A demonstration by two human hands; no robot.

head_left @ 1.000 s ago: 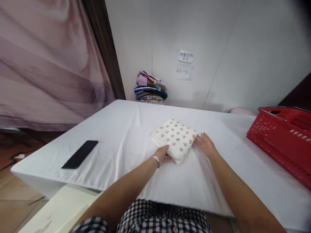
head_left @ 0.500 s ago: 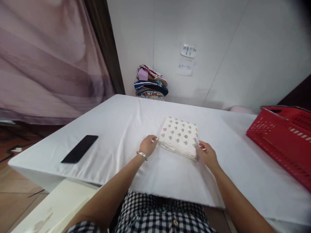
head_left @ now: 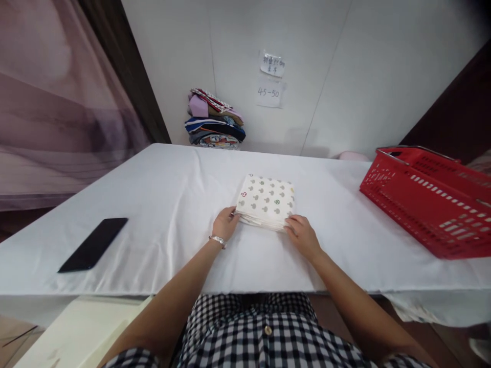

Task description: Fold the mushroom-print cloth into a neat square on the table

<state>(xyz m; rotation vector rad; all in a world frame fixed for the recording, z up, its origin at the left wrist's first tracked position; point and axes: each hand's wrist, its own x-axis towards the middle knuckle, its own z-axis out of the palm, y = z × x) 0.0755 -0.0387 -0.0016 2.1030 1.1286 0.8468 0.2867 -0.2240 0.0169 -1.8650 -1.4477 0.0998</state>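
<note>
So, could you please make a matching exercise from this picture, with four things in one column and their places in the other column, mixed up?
Things:
1. folded cloth
2. phone
3. red basket
4. pile of clothes

Places:
A. far end of the table, against the wall
B. right side of the table
C. middle of the table, between the left hand and the right hand
D. left side of the table, near the front edge

Pairs: 1-C, 2-D, 3-B, 4-A
</note>
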